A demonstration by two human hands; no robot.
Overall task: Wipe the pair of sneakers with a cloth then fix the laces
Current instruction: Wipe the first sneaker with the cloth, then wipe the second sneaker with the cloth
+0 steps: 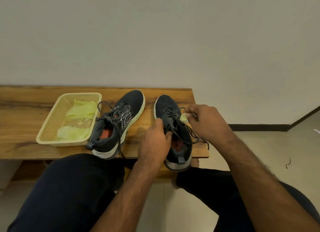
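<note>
Two hands work on the right shoe (170,117): the left hand (155,141) has its grip round the collar, thumb inside the opening, while the right hand (206,121) pinches a yellow cloth (184,118) against the shoe's side. Its laces (188,131) hang loose. Left shoe (117,122) stands just beside on the bench (26,110), touching a basket (52,121) holding more cloths (81,110).

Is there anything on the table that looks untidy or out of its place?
Yes. Both sneakers have loose, untied laces. The left sneaker lies askew, and one lace end hangs over the table edge. The right sneaker, held by the left hand, juts heel-first past that edge.
</note>
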